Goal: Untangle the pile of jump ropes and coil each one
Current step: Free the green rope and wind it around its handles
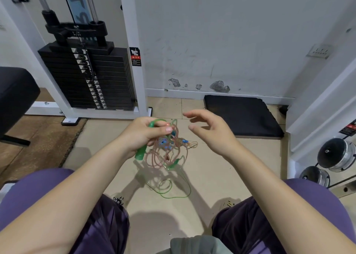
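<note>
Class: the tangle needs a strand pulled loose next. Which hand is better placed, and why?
Probably the right hand: it hovers open beside the rope tangle, holding nothing. The left hand grips a green handle.

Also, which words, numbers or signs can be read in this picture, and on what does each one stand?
Nothing reads clearly.
Warning sticker on the white frame post: red and white print, too small.
Weight stack labels: numbers blurred.
Blue panel above: large letters, cut off.
Red sign at right: blurred.
</note>
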Demonstrator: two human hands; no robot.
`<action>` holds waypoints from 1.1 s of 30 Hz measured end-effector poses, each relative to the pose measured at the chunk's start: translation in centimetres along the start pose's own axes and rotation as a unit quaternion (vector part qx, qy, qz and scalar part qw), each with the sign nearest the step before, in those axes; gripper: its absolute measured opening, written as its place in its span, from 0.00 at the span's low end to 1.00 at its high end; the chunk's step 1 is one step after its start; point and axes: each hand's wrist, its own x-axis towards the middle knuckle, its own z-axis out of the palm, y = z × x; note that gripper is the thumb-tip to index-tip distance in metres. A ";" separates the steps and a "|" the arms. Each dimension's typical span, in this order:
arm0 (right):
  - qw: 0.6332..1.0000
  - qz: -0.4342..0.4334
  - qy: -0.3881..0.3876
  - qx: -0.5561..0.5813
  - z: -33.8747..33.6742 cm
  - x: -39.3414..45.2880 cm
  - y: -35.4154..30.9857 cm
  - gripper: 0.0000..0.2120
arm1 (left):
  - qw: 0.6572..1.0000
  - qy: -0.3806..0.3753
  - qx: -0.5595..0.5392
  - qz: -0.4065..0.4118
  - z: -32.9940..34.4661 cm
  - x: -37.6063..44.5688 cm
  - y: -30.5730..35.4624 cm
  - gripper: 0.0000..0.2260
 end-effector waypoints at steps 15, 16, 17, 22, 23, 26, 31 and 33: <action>0.990 0.092 -0.087 -0.063 -2.2 0.4 0.0 0.07 | 0.986 -0.018 0.162 -0.046 -2.1 0.6 -0.2 0.14; 0.985 0.095 -0.105 -0.099 -2.4 0.3 -0.1 0.08 | 0.986 -0.014 0.161 -0.048 -2.1 0.6 -0.2 0.14; 0.980 0.101 -0.117 -0.129 -2.6 0.3 -0.1 0.07 | 0.985 -0.003 0.164 -0.050 -2.2 0.7 -0.3 0.14; 0.967 0.118 0.022 -0.225 -3.5 1.1 0.9 0.11 | 0.965 0.148 0.210 -0.058 -3.0 1.3 -1.0 0.11; 0.967 0.121 0.032 -0.221 -3.6 1.1 1.1 0.13 | 0.968 0.154 0.189 -0.055 -3.0 1.5 -1.1 0.12; 0.984 0.142 -0.027 -0.107 -3.0 0.7 1.4 0.11 | 0.986 0.091 0.130 -0.052 -2.6 1.2 -0.7 0.10; 0.983 0.139 -0.083 -0.082 -2.2 0.9 1.4 0.03 | 0.986 0.081 0.138 -0.049 -1.8 1.0 -0.8 0.06; 0.979 0.139 -0.115 -0.096 -1.8 0.9 1.3 0.05 | 0.988 0.098 0.113 -0.045 -1.7 1.1 -0.9 0.09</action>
